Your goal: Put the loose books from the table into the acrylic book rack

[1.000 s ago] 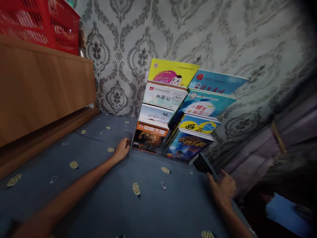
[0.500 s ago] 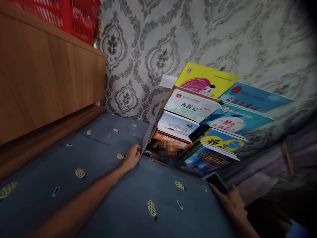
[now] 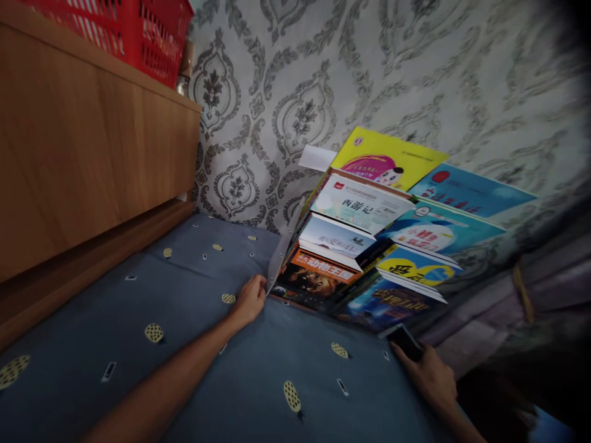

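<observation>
Several children's books stand in stepped rows against the wall, among them a yellow one [image 3: 392,154], a white one [image 3: 360,203] and an orange-topped one [image 3: 318,277]. A thin pale side panel [image 3: 282,252] of the book rack flanks them on the left. My left hand [image 3: 250,299] has its fingers closed on the lower front corner of this panel. To the right, my right hand [image 3: 429,372] grips a dark flat rectangular piece [image 3: 405,342] with a pale edge, near the lower right books. Whether that piece belongs to the rack cannot be told.
The books rest on a grey-blue cloth [image 3: 203,369] with pineapple prints. A wooden cabinet [image 3: 101,141] lines the left side, with a red plastic basket [image 3: 143,37] on top. Patterned wallpaper [image 3: 300,117] rises behind. Bunched fabric [image 3: 489,326] lies at the right.
The view has shifted slightly, so the books sit a little lower in it. Both hands keep their holds, and the books hold their arrangement.
</observation>
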A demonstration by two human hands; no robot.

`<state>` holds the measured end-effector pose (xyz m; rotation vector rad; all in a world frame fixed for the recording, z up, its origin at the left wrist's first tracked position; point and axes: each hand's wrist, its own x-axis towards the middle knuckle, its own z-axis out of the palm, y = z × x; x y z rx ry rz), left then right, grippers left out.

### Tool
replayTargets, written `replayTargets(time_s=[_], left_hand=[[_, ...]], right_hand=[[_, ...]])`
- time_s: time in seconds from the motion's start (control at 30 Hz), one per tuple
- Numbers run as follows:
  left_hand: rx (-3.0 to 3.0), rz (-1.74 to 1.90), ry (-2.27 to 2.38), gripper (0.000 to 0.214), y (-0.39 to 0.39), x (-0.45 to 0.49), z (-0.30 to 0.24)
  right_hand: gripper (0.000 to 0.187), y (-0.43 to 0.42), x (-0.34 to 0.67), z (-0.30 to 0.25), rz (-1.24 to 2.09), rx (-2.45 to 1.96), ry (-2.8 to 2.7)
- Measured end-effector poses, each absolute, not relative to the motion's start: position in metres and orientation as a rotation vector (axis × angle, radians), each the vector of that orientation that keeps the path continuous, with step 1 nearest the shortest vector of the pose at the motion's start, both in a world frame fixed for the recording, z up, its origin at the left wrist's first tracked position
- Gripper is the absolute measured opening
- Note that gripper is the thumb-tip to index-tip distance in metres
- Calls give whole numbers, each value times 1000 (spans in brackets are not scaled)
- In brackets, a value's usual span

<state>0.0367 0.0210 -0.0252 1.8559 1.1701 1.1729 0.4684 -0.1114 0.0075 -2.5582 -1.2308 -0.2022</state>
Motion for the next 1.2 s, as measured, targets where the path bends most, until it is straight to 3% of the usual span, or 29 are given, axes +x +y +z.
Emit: replayTargets(time_s=[0.63,0.83,1.0,1.1,1.2], left_hand=[[2134,1275,1162,21,-5,38,-23],[2213,1248,1105,20,-49,52,-9],[2013,991,783,21,-109,91,-11],[1639,740,634,34,-142,125,-22],[1212,658,624,65,-169,158,-29]], right_hand=[[79,-196,449,41,182,-2440,-1051],[86,-224,447,36,330,-2297,-904],[84,-245,436,23,479,-2144,-806],[80,-256,420,15,674,-2013,-754],[79,-264,397,7,952,-1819,-720]])
